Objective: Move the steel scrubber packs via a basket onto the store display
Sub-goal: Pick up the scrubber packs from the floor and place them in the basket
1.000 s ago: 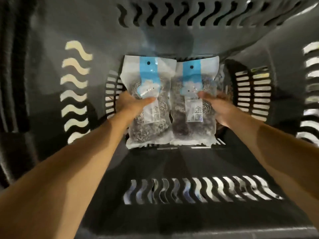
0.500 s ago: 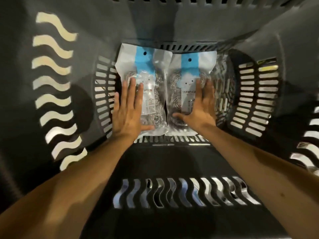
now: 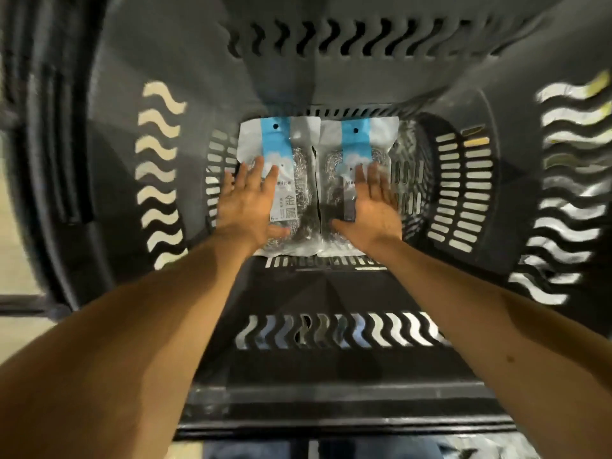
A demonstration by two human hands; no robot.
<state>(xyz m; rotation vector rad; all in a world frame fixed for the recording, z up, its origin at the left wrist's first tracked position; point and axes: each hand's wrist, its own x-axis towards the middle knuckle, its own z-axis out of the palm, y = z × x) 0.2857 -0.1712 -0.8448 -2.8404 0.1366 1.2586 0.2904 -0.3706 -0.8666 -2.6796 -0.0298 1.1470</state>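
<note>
Two steel scrubber packs lie flat side by side on the floor of a deep dark grey basket [image 3: 337,385]. Each is a clear bag with a blue and white header and silver scrubbers inside. My left hand [image 3: 246,203] is over the left pack [image 3: 291,154], fingers straight and spread, covering its lower left part. My right hand [image 3: 372,207] is over the right pack [image 3: 344,150] in the same way, fingers straight. Neither hand grips a pack. Whether the palms touch the packs cannot be told.
The basket's tall walls, pierced with wavy slots [image 3: 159,173] and straight slots [image 3: 460,190], close in on all sides. Its near rim [image 3: 331,422] lies across the bottom of the view. Pale floor [image 3: 20,336] shows outside at the left.
A second ago each hand gripped a pack by its side. Both hands have let go and now lie flat with straight fingers over the packs, which rest on the basket floor.
</note>
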